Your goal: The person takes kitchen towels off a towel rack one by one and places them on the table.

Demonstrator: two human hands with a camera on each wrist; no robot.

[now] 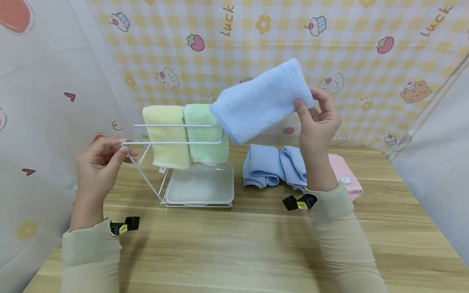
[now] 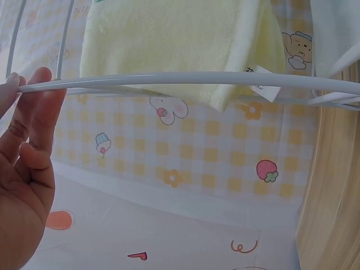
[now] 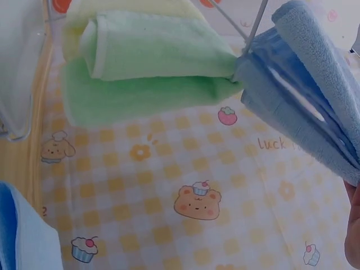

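My left hand (image 1: pixel 97 167) pinches the upper left corner of a white wire rack (image 1: pixel 168 143) between thumb and fingers. A yellow towel (image 1: pixel 166 156) and a green towel (image 1: pixel 207 154) hang folded side by side over the rack's bars. At the right, my right hand (image 1: pixel 320 122) pinches one end of a folded light blue towel (image 1: pixel 264 101), held up and tilted. Its far end meets the rack's right end beside the green towel. In the right wrist view the blue towel's layers (image 3: pixel 320 73) stand apart near the bar ends; whether a bar lies between them I cannot tell.
A pale tray (image 1: pixel 201 187) sits in the rack's base on the wooden table (image 1: pixel 220 248). Right of it lie two folded blue towels (image 1: pixel 265 162) and a pink towel (image 1: pixel 344 173) with a white label. A patterned curtain (image 1: pixel 256 49) stands behind.
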